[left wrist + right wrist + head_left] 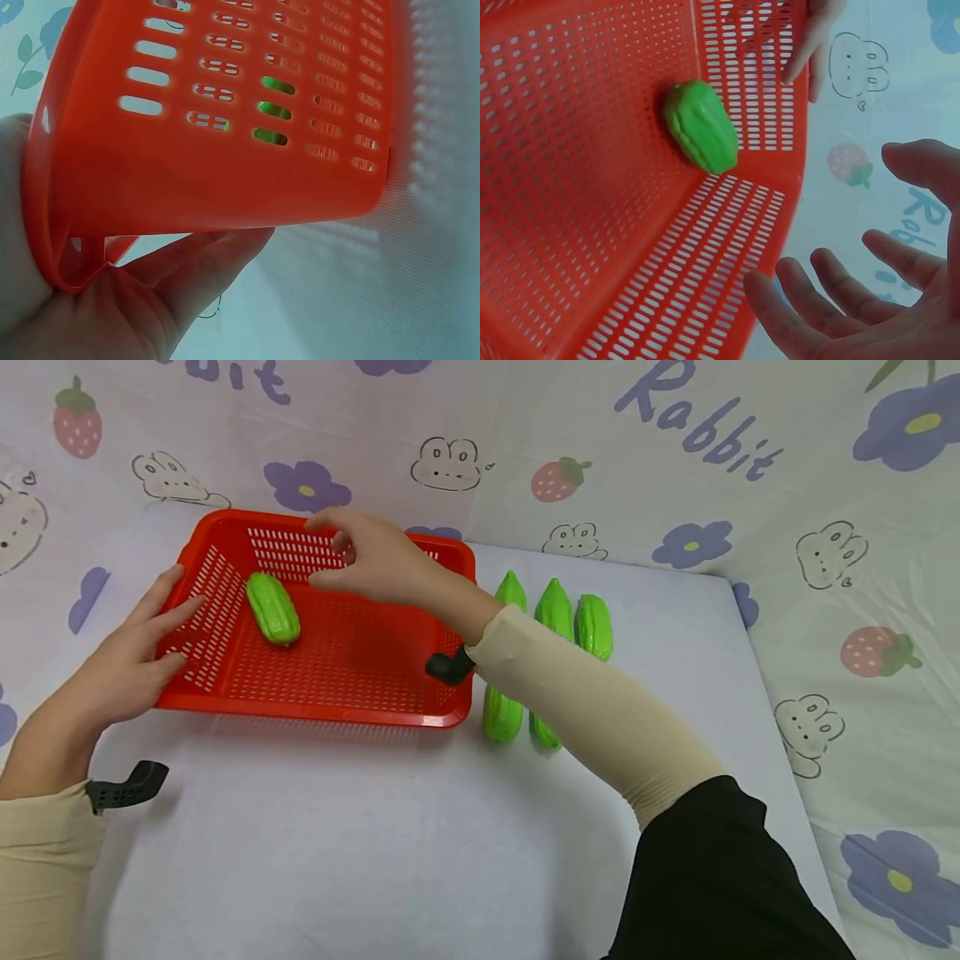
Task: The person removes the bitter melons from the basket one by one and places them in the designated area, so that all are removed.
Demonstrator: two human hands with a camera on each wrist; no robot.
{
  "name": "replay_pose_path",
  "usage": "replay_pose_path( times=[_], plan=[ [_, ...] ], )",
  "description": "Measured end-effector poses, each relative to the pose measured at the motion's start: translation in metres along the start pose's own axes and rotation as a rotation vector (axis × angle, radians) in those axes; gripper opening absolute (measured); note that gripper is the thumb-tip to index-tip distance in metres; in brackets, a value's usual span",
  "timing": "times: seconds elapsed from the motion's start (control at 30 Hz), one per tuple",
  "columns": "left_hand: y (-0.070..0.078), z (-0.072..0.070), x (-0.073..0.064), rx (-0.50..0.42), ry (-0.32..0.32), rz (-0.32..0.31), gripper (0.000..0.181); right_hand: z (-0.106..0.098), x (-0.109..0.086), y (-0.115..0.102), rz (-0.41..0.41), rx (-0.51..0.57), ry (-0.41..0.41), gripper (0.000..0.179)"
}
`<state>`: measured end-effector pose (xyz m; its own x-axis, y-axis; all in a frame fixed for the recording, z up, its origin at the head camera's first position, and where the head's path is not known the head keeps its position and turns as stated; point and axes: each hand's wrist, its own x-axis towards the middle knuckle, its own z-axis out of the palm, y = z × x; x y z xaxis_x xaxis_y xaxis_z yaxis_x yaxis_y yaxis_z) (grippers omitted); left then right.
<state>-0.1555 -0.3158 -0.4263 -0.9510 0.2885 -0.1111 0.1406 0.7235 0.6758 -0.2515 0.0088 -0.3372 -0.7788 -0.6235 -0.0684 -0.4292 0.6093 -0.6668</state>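
Observation:
A red slotted plastic basket (pixel 330 714) stands at the back left of the table. Inside it, toward the left wall, lies one bright green ridged gourd (pixel 273 608), also visible through the basket in the right wrist view. My left hand (pixel 135 652) holds the basket's left rim, fingers on both sides of the wall in the left wrist view. Over the basket's back part hovers my right hand (pixel 378 560), fingers loosely bent and apart, with nothing in it. In the right wrist view its fingers (pixel 840 292) spread beside the basket wall.
Several more green gourds (pixel 595 627) lie in rows right of the basket, partly hidden under my right forearm. A white cloth covers the table (pixel 337 860). Behind it hangs a sheet (pixel 510 410) printed with rabbits, strawberries and flowers.

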Motion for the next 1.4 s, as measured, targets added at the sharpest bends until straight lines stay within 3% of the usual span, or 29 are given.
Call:
replay_pose_path(
  times=[0.2, 0.5, 0.77, 1.4],
  plan=[
    [-0.001, 0.001, 0.001, -0.018, 0.006, 0.010, 0.072, 0.011, 0.017, 0.001, 0.012, -0.037, -0.042, 0.066],
    [-0.003, 0.000, 0.000, -0.017, 0.009, 0.022, 0.072, 0.028, 0.033, 0.000, 0.071, 0.032, -0.080, 0.066],
    [-0.003, 0.001, 0.000, -0.021, 0.005, 0.017, 0.071, 0.041, 0.047, -0.003, 0.119, 0.009, -0.100, 0.063],
    [-0.002, 0.003, -0.001, -0.010, 0.017, 0.027, 0.071, 0.067, 0.062, -0.002, 0.171, 0.007, -0.099, 0.061]
  ],
)
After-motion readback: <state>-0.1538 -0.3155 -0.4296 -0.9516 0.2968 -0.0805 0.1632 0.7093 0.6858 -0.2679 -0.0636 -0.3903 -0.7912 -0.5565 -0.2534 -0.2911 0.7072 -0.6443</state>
